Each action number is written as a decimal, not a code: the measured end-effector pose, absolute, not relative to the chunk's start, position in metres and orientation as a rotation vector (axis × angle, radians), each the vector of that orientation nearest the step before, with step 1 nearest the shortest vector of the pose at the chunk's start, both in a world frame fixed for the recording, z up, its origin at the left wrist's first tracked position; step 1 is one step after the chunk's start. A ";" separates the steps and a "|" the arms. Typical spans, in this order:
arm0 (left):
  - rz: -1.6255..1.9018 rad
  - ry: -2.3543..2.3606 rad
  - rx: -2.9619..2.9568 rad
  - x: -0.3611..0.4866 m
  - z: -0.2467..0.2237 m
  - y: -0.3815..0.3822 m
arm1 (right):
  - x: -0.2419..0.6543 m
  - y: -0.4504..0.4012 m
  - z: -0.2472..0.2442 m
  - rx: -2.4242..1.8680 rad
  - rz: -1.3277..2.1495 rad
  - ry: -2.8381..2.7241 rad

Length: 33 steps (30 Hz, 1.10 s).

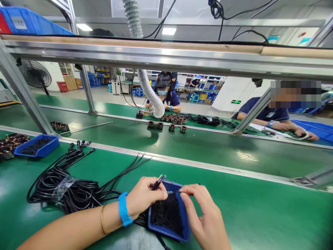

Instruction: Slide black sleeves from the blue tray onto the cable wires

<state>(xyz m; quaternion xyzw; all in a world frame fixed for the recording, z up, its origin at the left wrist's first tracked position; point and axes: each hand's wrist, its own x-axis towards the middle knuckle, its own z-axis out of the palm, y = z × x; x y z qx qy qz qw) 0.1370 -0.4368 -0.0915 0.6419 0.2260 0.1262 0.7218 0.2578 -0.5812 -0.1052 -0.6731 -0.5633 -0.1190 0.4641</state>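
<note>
My left hand, a blue band on its wrist, is closed around a black cable whose stripped end shows thin coloured wires. One wire tip points right from its thumb and fingertips. Facing it, my right hand pinches a small dark piece, which looks like a short black tube, between thumb and forefinger, close to that wire tip. Beneath both hands sits a blue bin with many short thin black tubes in it. To the left lies a taped bundle of black cables, their ends stretching toward my left hand.
A second blue bin with black pieces and several copper-wound coils stand at the left. More coils rest beyond the metal rail. A silver duct hangs ahead. Two co-workers sit across the bench; a metal frame crosses above.
</note>
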 end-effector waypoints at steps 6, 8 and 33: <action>0.277 0.475 1.438 0.136 -0.091 -0.437 | 0.254 -0.581 -0.100 -1.626 -0.324 -1.499; 0.285 0.465 1.457 0.136 -0.090 -0.437 | 0.254 -0.580 -0.101 -1.622 -0.321 -1.503; 0.273 0.505 1.463 0.136 -0.096 -0.438 | 0.258 -0.578 -0.111 -1.631 -0.343 -1.531</action>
